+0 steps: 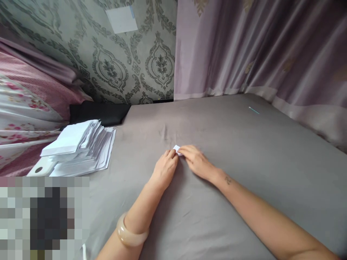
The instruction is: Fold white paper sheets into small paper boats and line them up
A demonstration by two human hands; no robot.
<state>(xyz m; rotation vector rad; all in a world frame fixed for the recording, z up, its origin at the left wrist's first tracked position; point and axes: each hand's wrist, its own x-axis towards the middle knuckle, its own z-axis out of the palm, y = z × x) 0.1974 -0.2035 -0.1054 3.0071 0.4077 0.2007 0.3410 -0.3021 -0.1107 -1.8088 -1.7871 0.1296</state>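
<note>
Between my two hands, near the middle of the grey cloth surface [217,130], lies a small piece of white paper [176,148]. My left hand [166,166] has its fingers curled together and pressed on the paper's near left side. From the right, my right hand [196,159] reaches in with bent fingers, and its fingertips pinch the paper's right edge. Most of the paper's near part is hidden under the fingers, so its folds cannot be made out. A pale bangle sits round my left forearm.
A tall stack of white papers [81,144] stands at the left, with a black flat item [100,112] behind it. Toward the far right lies a thin blue stick [254,110]. Purple curtains [217,47] and a patterned wall border the far side. The lower left corner is pixelated.
</note>
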